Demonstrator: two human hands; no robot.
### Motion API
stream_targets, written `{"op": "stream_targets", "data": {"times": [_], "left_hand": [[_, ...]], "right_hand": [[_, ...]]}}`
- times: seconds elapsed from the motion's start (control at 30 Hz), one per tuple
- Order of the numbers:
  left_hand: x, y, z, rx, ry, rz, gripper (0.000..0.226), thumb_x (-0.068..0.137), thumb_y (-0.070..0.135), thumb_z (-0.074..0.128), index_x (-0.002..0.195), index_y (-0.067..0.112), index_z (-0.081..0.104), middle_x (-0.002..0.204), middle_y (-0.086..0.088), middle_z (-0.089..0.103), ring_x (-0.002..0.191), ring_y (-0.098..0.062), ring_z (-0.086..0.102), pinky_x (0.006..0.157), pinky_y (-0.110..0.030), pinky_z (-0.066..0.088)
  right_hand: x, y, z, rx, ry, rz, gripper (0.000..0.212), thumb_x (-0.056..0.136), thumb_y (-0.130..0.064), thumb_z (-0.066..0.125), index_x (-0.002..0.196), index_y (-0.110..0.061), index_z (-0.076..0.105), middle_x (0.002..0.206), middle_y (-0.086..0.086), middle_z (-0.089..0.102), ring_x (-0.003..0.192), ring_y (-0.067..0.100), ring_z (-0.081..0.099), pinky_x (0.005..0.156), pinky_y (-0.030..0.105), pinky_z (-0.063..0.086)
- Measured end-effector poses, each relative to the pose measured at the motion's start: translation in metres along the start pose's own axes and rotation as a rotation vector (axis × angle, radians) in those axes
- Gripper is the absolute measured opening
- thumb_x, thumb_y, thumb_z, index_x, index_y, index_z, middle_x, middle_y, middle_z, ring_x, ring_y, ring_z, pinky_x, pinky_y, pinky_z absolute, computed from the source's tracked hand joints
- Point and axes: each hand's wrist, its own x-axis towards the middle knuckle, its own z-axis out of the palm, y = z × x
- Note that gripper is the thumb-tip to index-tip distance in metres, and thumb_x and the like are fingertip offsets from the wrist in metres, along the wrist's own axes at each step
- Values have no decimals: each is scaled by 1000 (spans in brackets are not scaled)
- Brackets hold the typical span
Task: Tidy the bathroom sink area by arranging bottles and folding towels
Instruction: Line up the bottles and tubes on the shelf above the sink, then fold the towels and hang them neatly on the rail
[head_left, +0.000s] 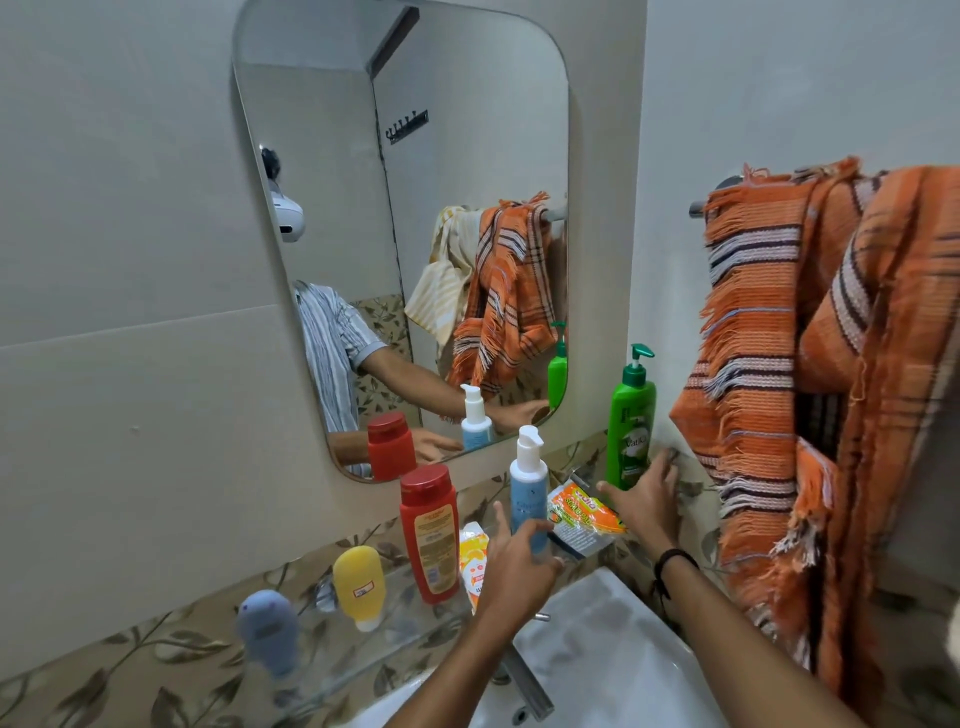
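Currently, on the glass shelf (337, 649) under the mirror:

- Blue pump bottle (529, 483): upright, long axis vertical.
- Left grip (514, 566): just below and in front of that bottle. Its fingers are spread, one lying across the bottle's lower front, not closed round it.
- Green pump bottle (631, 431): upright at the shelf's right end, near the wall.
- Right grip (644, 499): fingers spread at the green bottle's base; whether they touch it I cannot tell.
- Judgement: each bottle stands forward of its nearer grip, so a short reach and closing would take either.
- Orange towel (753, 364): bunched on the rail, unfolded.

Soft even light, bowed edges (wide lens), mild blur.
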Motion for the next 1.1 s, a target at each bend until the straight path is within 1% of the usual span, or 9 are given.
{"op": "stream_targets", "data": {"times": [0.1, 0.17, 0.27, 0.37, 0.53, 0.63, 0.73, 0.87, 1.1], "left_hand": [[-10, 4, 3, 11, -27, 0, 46, 90, 24, 70, 133, 34, 57, 171, -9, -10, 154, -33, 23, 118, -38, 34], [-17, 6, 6, 20, -56, -3, 51, 89, 25, 69, 136, 35, 51, 171, -9, -14, 153, -33, 26, 117, -42, 38], [-27, 10, 10, 43, -98, -1, 63, 87, 27, 67, 142, 37, 39, 170, -11, -14, 152, -33, 28, 115, -43, 39], [-36, 15, 11, 73, -118, 23, 65, 89, 28, 64, 146, 39, 34, 171, -10, -4, 148, -32, 37, 113, -40, 39], [-46, 17, 16, 62, -97, 52, 60, 92, 27, 59, 146, 39, 36, 142, -6, 57, 124, -27, 58, 95, -37, 49], [-47, 17, 19, 15, -76, 44, 49, 92, 27, 61, 138, 35, 46, 126, -1, 65, 114, -22, 62, 84, -32, 48], [-45, 23, 23, -4, -121, 51, 45, 91, 28, 63, 134, 33, 52, 120, 4, 69, 113, -18, 64, 92, -34, 52], [-41, 36, 26, -33, -182, 104, 41, 90, 30, 63, 129, 35, 53, 112, 7, 71, 107, -16, 65, 91, -33, 52], [-30, 57, 25, -208, -222, 203, 40, 94, 14, 58, 124, 40, 54, 112, 11, 69, 105, -12, 66, 94, -39, 55]], "right_hand": [[-28, -8, 1, 86, 49, 53, 106, 80, -19, 82, 160, -11, 13, 160, 20, 20, 139, 43, 38, 104, 49, 42], [-53, -11, -1, 135, 100, -25, 82, 82, -11, 78, 152, -7, 37, 152, 17, 31, 133, 38, 46, 102, 39, 43], [-91, -10, -15, 58, 153, -202, 31, 85, -11, 72, 115, -15, 71, 124, 5, 54, 111, 30, 60, 81, 29, 43], [-112, -18, -43, 19, 227, -355, 9, 89, -12, 69, 90, -19, 73, 103, -3, 62, 87, 23, 67, 69, 33, 51], [-120, -35, -107, -124, 553, -775, 9, 90, -2, 68, 93, -8, 74, 91, 7, 70, 79, 23, 64, 71, 34, 53], [-118, -42, -138, -270, 793, -894, 11, 92, -4, 65, 93, -8, 75, 92, 10, 70, 86, 32, 62, 86, 39, 48], [-113, -47, -153, -380, 976, -827, 17, 92, -15, 67, 107, -10, 74, 108, 13, 67, 104, 33, 59, 99, 40, 41], [-101, -46, -157, -410, 889, -514, 72, 78, -39, 80, 139, -13, 52, 142, 18, 47, 137, 39, 41, 107, 51, 33], [-91, -52, -176, -181, 841, -473, 86, 77, -15, 84, 148, -8, 36, 147, 23, 39, 135, 37, 39, 115, 46, 32]]}}
